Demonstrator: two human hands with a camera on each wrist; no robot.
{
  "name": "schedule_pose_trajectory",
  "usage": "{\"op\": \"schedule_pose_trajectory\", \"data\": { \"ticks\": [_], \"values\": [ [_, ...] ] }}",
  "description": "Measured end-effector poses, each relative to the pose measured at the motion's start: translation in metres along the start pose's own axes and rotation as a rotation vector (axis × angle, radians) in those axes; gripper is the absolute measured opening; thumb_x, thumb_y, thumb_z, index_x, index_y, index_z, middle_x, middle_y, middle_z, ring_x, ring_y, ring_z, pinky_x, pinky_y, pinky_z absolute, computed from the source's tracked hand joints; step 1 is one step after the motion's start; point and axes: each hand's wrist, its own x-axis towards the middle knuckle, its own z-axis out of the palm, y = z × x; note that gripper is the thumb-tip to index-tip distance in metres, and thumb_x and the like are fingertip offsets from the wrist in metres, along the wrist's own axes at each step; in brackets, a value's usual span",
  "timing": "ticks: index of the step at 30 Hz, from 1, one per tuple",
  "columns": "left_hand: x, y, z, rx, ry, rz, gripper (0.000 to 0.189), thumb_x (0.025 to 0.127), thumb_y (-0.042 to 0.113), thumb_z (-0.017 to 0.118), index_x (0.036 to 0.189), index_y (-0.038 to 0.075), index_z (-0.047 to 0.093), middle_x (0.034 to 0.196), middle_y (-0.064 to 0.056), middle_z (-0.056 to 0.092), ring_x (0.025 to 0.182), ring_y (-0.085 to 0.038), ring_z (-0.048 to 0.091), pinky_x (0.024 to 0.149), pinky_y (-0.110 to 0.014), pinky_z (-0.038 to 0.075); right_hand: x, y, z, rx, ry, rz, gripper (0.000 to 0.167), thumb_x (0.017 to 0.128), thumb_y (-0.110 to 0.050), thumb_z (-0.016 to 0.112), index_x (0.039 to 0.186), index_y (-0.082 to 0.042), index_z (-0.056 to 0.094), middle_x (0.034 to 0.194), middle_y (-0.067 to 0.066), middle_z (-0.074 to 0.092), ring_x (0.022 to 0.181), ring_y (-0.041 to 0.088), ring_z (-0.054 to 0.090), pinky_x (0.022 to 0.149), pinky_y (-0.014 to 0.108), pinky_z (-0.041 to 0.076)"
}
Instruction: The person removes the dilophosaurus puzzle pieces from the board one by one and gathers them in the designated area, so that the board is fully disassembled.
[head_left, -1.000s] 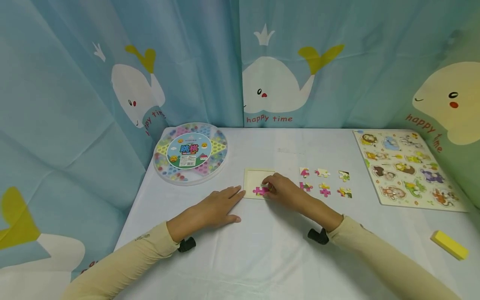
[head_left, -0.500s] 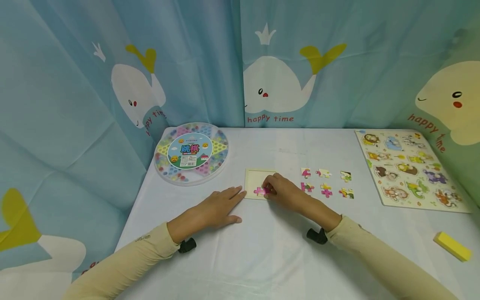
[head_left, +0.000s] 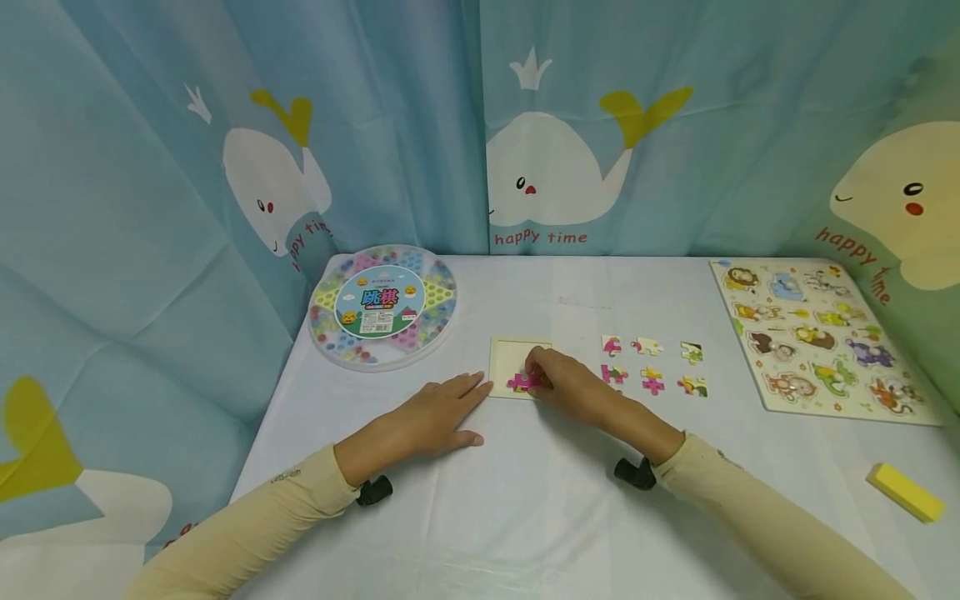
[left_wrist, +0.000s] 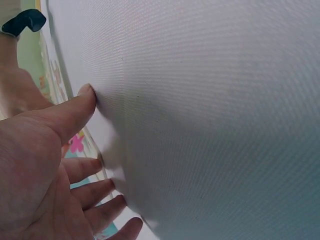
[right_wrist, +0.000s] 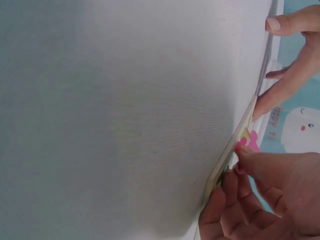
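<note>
A small square puzzle tray (head_left: 504, 360) lies on the white table, with a pink puzzle piece (head_left: 519, 382) in its near part. My right hand (head_left: 570, 385) is over the tray's right side, thumb and fingers pinching a puzzle piece that they mostly hide. In the right wrist view, pink (right_wrist: 238, 148) shows at the thumb tip. My left hand (head_left: 437, 414) rests on the table, fingers spread and relaxed, fingertips at the tray's left edge. In the left wrist view the left hand (left_wrist: 55, 165) holds nothing.
Several loose puzzle pieces (head_left: 652, 383) lie in two rows right of the tray. An animal peg board (head_left: 817, 407) is at the far right, a yellow block (head_left: 905, 492) at the near right. A round Chinese checkers box (head_left: 382, 307) stands at back left, before a whale-print curtain (head_left: 420, 125).
The right hand's fingers shift slightly over the tray, and the pink piece beside them shows at a slightly different angle. My left hand stays at the tray's edge.
</note>
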Motion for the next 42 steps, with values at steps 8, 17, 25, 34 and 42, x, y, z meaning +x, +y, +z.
{"op": "schedule_pose_trajectory", "data": {
  "ticks": [8,17,25,34,42],
  "values": [
    [0.0,0.0,0.001,0.007,-0.003,-0.006,0.082,0.102,0.048,0.067,0.167,0.011,0.032,0.173,-0.012,0.029,0.158,-0.033,0.031,0.121,-0.056,0.037,-0.002,0.002,-0.001,0.033,0.028,-0.026,0.015,0.097,-0.002,0.074,0.108,-0.007,0.064,0.101,0.004,0.071,0.092,0.02,0.063,0.091,0.039,0.059],
    [0.002,-0.003,0.004,0.013,0.003,0.008,0.083,0.102,0.049,0.067,0.167,0.011,0.031,0.173,-0.013,0.029,0.158,-0.034,0.031,0.121,-0.056,0.037,-0.005,0.003,-0.008,0.1,0.047,-0.019,0.013,0.099,-0.001,0.071,0.108,-0.008,0.065,0.098,0.004,0.071,0.092,0.019,0.064,0.088,0.038,0.058],
    [0.002,-0.002,0.004,0.018,-0.007,0.003,0.084,0.102,0.05,0.066,0.168,0.012,0.029,0.174,-0.012,0.027,0.159,-0.033,0.03,0.122,-0.056,0.036,-0.024,0.013,-0.043,0.098,0.093,-0.012,0.014,0.101,-0.001,0.069,0.112,-0.008,0.065,0.101,0.003,0.071,0.096,0.02,0.065,0.08,0.037,0.054],
    [0.002,-0.001,0.004,0.015,-0.009,0.0,0.084,0.102,0.049,0.066,0.168,0.012,0.029,0.174,-0.012,0.027,0.159,-0.033,0.029,0.122,-0.055,0.036,-0.073,0.053,-0.097,0.065,0.159,0.124,0.013,0.104,-0.006,0.067,0.116,-0.006,0.065,0.102,0.009,0.071,0.092,0.026,0.065,0.065,0.027,0.051],
    [0.001,0.0,0.003,0.025,-0.013,-0.009,0.086,0.101,0.05,0.067,0.168,0.013,0.028,0.174,-0.01,0.027,0.159,-0.031,0.029,0.122,-0.055,0.035,-0.119,0.091,-0.111,0.057,0.081,0.156,0.005,0.103,-0.009,0.068,0.108,-0.007,0.068,0.097,0.005,0.07,0.085,0.005,0.061,0.07,0.026,0.051]
  ]
}}
